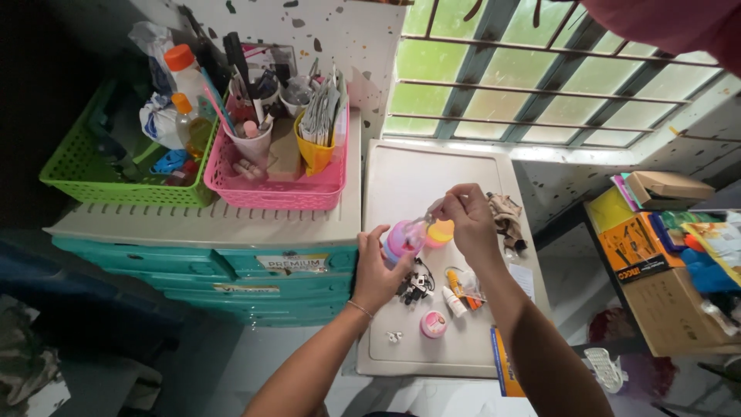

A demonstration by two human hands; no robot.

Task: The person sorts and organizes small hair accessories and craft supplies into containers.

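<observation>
— White and smooth, that plastic bench (401,185) with its raised rim is mostly bare toward the window (540,85); what sits over its middle?

— A small pink bottle (404,239), rounded and glossy, held above the bench near its left edge. The left hand (376,270) has a narrow grip wrapped around the bottle's body. The right hand (471,224) pinches something small at the bottle's top, just beside an orange-yellow cap (441,231); what exactly the fingertips hold, I cannot tell.

— And around it?

— Below the hands lie a dark clump of small parts (415,286), a little white tube (454,302) and a round pink lid (434,324), all near each other. A crumpled brown cloth (505,216) rests by the right edge. The bench's front corner stays open.

— Left of that?

— A teal drawer unit (231,270) stands touching the bench, carrying a pink lattice basket (270,185) and a green basket (93,174), both crammed. Cardboard boxes (664,262) sit well apart on the right.
</observation>
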